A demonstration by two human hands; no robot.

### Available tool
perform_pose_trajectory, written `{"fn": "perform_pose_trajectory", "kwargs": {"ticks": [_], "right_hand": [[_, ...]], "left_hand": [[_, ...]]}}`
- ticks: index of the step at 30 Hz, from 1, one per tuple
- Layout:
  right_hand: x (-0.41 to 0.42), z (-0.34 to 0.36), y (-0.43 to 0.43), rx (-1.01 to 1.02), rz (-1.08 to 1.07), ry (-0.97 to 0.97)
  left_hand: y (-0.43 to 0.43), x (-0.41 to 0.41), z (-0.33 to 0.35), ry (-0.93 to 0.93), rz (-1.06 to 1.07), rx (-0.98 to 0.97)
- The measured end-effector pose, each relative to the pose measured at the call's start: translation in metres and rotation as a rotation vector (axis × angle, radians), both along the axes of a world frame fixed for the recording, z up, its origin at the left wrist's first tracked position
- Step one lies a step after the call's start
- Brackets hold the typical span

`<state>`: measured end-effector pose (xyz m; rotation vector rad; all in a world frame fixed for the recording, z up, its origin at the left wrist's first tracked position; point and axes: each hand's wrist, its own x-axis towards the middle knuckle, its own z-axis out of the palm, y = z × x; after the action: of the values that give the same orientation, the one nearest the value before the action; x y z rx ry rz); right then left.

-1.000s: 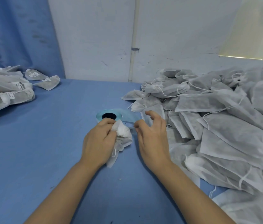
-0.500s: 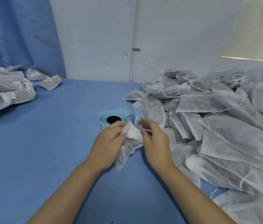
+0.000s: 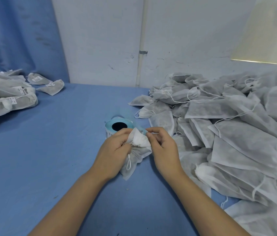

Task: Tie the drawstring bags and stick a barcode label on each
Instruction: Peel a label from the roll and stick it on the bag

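My left hand grips a small grey-white drawstring bag by its gathered neck, above the blue table. The bag's body hangs down toward me, and a loop of white cord dangles beside my palm. My right hand pinches something small and pale at the bag's top edge with thumb and forefinger; it is too small to tell what. Just behind both hands lies a roll of labels on light blue backing, with a dark core.
A big heap of loose grey bags with trailing cords covers the right side. A pile of labelled bags lies at the far left. A white wall with a pipe and a blue curtain close the back.
My right hand came from the label roll to the top of the bag and now pinches there. My left hand has kept its grip on the bag.
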<state>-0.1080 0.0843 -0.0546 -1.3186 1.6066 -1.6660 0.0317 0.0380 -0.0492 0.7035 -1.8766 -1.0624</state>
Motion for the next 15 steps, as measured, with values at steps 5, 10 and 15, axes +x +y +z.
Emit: {"fn": "perform_pose_trajectory", "kwargs": {"ticks": [5, 10, 15], "right_hand": [[-0.0043, -0.0004, -0.0015, -0.040, -0.110, -0.075], [-0.0096, 0.0048, -0.0023, -0.172, -0.268, -0.232], [-0.0073, 0.0054, -0.0015, -0.133, -0.219, -0.318]], "left_hand": [[0.0002, 0.0004, -0.0011, 0.019, 0.015, 0.017], [-0.0011, 0.0006, -0.0054, 0.060, 0.084, 0.037], [-0.0011, -0.0034, -0.0058, 0.259, 0.070, 0.137]]}}
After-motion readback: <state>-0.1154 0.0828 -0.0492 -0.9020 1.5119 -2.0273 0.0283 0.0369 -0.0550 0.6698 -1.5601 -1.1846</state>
